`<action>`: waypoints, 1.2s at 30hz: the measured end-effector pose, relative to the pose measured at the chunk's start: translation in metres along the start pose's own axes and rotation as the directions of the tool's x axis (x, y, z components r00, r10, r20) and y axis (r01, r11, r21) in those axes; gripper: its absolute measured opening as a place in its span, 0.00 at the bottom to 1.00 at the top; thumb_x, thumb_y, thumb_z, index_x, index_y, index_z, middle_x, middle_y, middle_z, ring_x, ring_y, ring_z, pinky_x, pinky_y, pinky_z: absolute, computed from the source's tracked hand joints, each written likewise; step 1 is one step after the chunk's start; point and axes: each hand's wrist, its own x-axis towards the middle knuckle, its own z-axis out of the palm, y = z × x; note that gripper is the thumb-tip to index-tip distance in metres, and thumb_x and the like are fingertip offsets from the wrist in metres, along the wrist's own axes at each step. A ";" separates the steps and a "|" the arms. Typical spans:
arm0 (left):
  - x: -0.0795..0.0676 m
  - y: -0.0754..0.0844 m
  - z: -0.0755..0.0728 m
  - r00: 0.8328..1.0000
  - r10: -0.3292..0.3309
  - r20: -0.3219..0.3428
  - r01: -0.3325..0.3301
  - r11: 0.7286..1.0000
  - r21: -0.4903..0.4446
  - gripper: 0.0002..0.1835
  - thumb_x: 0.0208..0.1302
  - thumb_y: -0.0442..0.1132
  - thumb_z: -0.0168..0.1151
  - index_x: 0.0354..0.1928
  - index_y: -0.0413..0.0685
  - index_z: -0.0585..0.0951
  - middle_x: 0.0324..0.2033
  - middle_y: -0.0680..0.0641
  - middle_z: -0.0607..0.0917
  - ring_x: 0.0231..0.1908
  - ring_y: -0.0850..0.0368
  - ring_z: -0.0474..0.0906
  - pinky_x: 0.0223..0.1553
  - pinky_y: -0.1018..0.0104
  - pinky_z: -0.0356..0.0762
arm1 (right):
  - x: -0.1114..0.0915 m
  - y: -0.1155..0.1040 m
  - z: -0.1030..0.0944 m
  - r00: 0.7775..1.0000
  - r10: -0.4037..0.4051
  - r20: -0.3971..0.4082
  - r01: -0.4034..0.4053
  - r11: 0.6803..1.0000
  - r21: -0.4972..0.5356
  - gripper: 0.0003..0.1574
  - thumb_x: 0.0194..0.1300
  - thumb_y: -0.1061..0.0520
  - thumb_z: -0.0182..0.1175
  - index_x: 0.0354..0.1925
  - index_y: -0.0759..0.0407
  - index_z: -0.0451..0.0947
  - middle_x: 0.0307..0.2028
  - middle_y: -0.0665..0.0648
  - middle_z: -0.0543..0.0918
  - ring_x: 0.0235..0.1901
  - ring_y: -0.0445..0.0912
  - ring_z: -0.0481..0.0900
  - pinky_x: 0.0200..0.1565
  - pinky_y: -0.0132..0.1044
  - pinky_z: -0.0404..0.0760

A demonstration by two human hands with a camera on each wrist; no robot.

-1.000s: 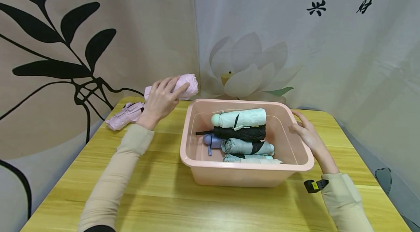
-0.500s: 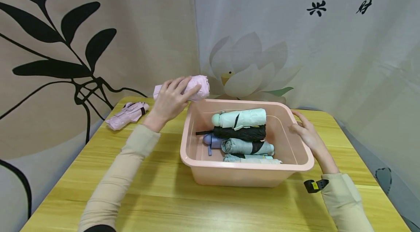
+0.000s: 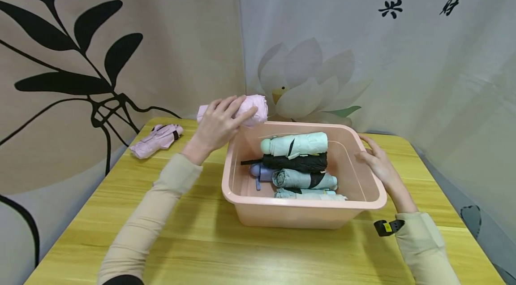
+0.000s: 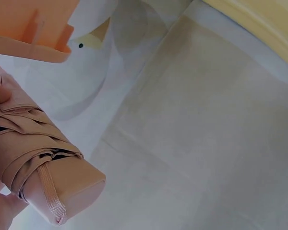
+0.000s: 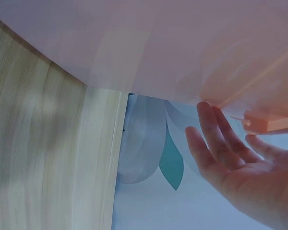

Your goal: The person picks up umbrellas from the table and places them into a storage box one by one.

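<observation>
My left hand (image 3: 221, 119) grips a folded pink umbrella (image 3: 258, 110), raised over the back left corner of a pink plastic bin (image 3: 290, 214). In the left wrist view the umbrella's (image 4: 43, 153) squared end and wrist strap show, with fingers at the view's left edge. My right hand (image 3: 378, 164) holds the bin's right rim, thumb over the edge; in the right wrist view the fingers (image 5: 213, 139) lie against the outer wall. Inside the bin lie a mint umbrella (image 3: 302, 145), a black umbrella (image 3: 300, 162), a blue umbrella (image 3: 266, 173), a teal umbrella (image 3: 296, 179) and paler ones partly hidden by the front rim.
Another folded pink umbrella (image 3: 157, 140) with a dark band rests at the back left of the wooden table (image 3: 193, 240). Curtains (image 3: 193, 43) with printed leaves, a lotus and characters hang right behind the table.
My left hand has carried the pink umbrella rightward and slightly down, from beside the bin to over its back left corner. My right hand stays on the rim.
</observation>
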 end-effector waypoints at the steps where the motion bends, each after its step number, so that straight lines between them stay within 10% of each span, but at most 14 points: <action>1: 0.000 0.001 0.000 1.000 0.002 0.003 -0.002 1.000 0.001 0.25 0.52 0.37 0.65 0.55 0.58 0.75 0.51 0.40 0.79 0.47 0.43 0.77 0.41 0.50 0.78 | 0.000 0.000 0.000 1.000 -0.002 0.001 0.002 1.000 0.002 0.37 0.67 0.52 0.42 0.70 0.54 0.44 0.57 0.74 0.68 0.43 0.44 0.76 0.39 0.33 0.77; 23: 0.031 0.027 -0.015 0.983 0.162 -0.090 -0.159 0.986 0.043 0.21 0.60 0.29 0.56 0.53 0.59 0.76 0.47 0.42 0.82 0.43 0.48 0.80 0.40 0.60 0.81 | 0.001 0.001 0.000 1.000 -0.019 0.008 0.019 1.000 0.011 0.36 0.67 0.54 0.42 0.70 0.57 0.43 0.57 0.76 0.67 0.41 0.42 0.76 0.37 0.31 0.78; 36: 0.050 0.047 -0.023 0.978 0.209 -0.006 -0.209 0.978 -0.011 0.20 0.59 0.40 0.60 0.55 0.61 0.74 0.49 0.42 0.81 0.45 0.49 0.80 0.42 0.61 0.81 | 0.001 0.002 0.000 1.000 -0.025 0.003 0.025 0.999 0.022 0.36 0.67 0.55 0.42 0.70 0.57 0.44 0.56 0.76 0.68 0.37 0.33 0.75 0.37 0.30 0.78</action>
